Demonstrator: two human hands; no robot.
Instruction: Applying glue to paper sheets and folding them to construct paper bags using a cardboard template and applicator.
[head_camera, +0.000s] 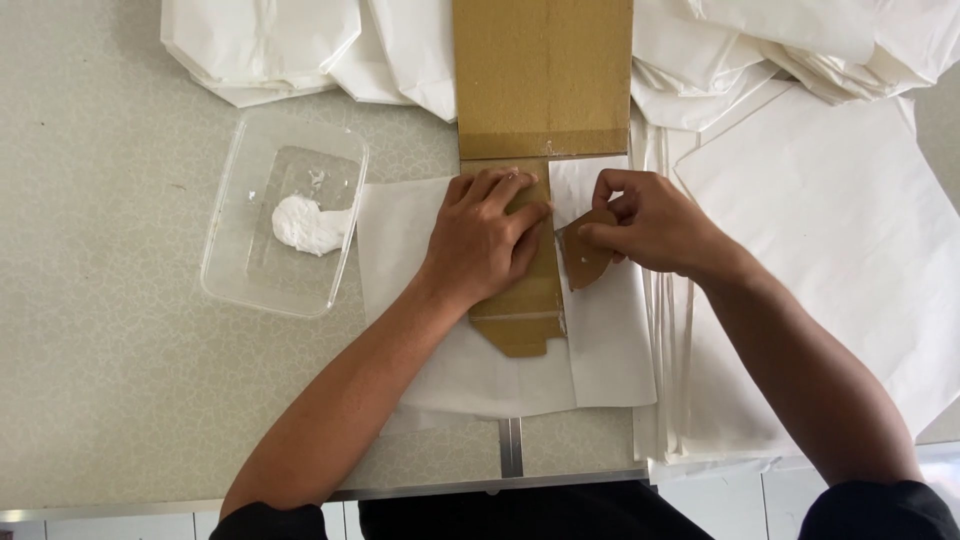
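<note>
My left hand (486, 240) lies flat, fingers spread, pressing a long brown cardboard strip (522, 320) down on a white paper sheet (400, 250). The strip runs from the table's far edge toward me over the sheet. My right hand (645, 222) pinches a small brown cardboard piece (583, 262) and holds its edge against the strip's right side, over a folded part of the white paper (610, 340).
A clear plastic tub (230, 270) with a blob of white paste (305, 225) stands left of the sheet. A stack of white paper sheets (830, 230) fills the right side. Folded white paper bags (260, 45) lie along the far edge. The table's front edge (430, 490) runs below.
</note>
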